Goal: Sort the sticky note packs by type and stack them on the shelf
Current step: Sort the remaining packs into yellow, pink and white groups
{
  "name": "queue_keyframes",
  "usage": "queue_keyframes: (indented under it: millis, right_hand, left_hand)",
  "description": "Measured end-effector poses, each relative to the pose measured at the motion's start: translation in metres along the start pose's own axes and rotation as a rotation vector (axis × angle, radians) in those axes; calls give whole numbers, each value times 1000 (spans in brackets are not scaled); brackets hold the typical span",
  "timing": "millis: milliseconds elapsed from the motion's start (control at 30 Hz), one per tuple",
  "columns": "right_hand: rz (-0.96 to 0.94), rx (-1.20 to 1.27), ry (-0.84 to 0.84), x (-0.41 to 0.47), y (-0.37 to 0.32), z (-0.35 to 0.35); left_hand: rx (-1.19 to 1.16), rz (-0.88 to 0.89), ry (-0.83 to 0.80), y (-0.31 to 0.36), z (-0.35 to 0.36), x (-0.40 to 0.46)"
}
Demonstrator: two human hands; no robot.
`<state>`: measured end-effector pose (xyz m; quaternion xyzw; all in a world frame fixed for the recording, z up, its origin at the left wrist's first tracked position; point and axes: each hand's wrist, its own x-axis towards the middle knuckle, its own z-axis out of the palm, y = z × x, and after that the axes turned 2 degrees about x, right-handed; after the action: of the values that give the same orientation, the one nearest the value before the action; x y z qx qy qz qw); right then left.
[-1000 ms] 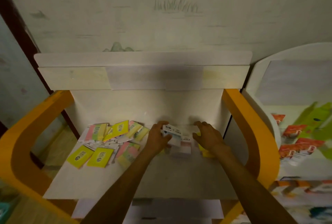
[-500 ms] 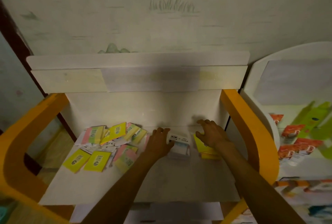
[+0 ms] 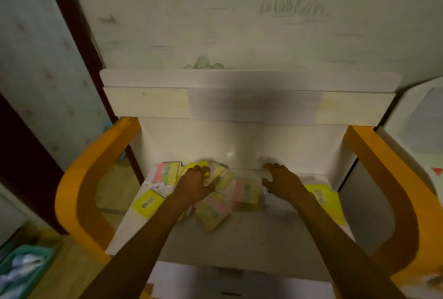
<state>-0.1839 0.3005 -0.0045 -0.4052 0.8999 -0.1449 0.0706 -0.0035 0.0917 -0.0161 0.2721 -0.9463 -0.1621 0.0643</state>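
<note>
At the far left of the white shelf point(image 3: 251, 243), framed by orange side panels point(image 3: 79, 190), a pink-and-green pack point(image 3: 165, 173) lay at the back and a yellow pack point(image 3: 148, 203) nearer the front edge. The left hand point(image 3: 195, 184) rested on the jumbled packs beside them, its fingers point(image 3: 208, 174) curled down over a pale pack point(image 3: 217, 173); whether they actually pinched it could not be told. Just right of that hand lay a multicolour pack point(image 3: 212, 213) tilted on a diagonal, then a squarer pink-and-yellow stack point(image 3: 245, 194). That stack sat between the two hands, slightly nearer the right hand point(image 3: 281, 181), which hovered with fingers spread and holding nothing. A yellow stack point(image 3: 323, 199) lay rightmost, partly under the right forearm.
</note>
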Motion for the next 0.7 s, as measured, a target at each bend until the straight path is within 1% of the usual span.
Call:
queue_keyframes:
  millis: [233, 400, 533, 700]
  right_hand:
    - [-47, 25, -45, 23, -60, 30]
    - [-58, 57, -64, 35, -90, 49]
    - [-60, 49, -56, 41, -105, 59]
    - [-52, 28, -50, 45, -111, 66]
  left_hand:
    - [-57, -173, -35, -91, -16, -17]
    - [-66, -217, -36, -145, -17, -19]
    - [-122, -266, 13, -162, -15, -10]
    - [-148, -330, 61, -161, -9, 12]
